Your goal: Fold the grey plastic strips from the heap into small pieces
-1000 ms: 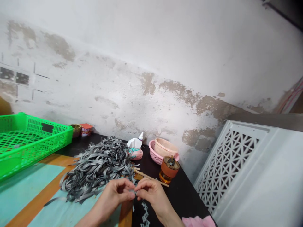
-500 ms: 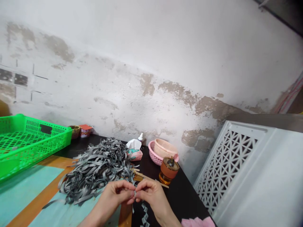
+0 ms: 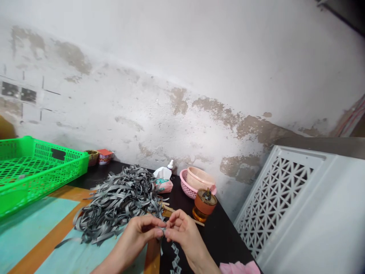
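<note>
Honestly, the bit I'd worry about is the small grey strip (image 3: 163, 230), down at the lower centre of the frame between the two hands. The left hand (image 3: 142, 231) has thumb and forefinger pinched together on it, while the right hand (image 3: 186, 234) has its thumb tip right beside it, and I can't tell if those fingers are clamped on anything. My guess is it could twist or pop loose, because the pinch is just fingertips on something tiny and bendy. A loose end could also snag in the pile of grey strips (image 3: 122, 199) left of centre, since that sits so close, or a drop could land it by the folded pale pieces (image 3: 176, 259) near the bottom edge and get it mixed up. As for direction, a thin tail seems to hang under the fingertips, pointing at the bottom of the frame, so its long axis looks roughly up-and-down there. The pinched part is mostly hidden, so I can't call its angle.
</note>
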The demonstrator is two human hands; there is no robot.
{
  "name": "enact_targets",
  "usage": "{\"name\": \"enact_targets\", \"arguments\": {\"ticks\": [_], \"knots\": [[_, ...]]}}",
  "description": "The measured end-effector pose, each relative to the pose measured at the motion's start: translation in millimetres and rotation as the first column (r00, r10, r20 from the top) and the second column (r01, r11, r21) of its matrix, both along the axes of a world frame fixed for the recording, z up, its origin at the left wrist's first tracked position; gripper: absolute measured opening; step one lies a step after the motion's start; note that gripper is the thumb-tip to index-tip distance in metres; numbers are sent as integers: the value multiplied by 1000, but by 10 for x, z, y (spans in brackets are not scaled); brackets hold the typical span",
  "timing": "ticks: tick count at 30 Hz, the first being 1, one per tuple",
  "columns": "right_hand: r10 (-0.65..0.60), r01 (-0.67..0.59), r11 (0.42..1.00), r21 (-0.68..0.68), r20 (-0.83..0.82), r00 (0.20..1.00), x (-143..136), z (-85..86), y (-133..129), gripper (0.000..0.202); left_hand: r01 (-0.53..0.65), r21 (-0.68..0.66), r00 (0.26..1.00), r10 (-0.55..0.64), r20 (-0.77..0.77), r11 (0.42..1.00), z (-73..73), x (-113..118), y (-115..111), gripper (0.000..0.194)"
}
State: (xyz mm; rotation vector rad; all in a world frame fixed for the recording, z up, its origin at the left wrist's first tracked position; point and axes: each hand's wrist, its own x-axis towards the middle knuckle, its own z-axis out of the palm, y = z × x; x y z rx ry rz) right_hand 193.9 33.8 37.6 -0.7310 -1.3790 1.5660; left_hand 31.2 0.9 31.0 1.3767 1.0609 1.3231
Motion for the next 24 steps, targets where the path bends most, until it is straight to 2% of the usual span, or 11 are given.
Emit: {"name": "enact_targets", "arguments": {"ticks": [4, 9, 18, 24], "knots": [[50, -52, 998, -40, -57, 997, 2, 29, -23, 32, -10, 87, 993, 20, -115, 996, 64, -23, -16, 14], [98, -104, 993, -63, -97, 990, 9, 49, -32, 34, 10, 172, 985, 20, -171, 985, 69, -10, -38, 12], [66, -74, 994, -85, -86, 994, -14, 93, -87, 28, -5, 199, 981, 43, -191, 980, 38, 26, -89, 12], [83, -97, 989, -114, -120, 989, -39, 88, -118, 30, -89, 264, 989, 117, -93, 960, 7, 34, -79, 8]]}}
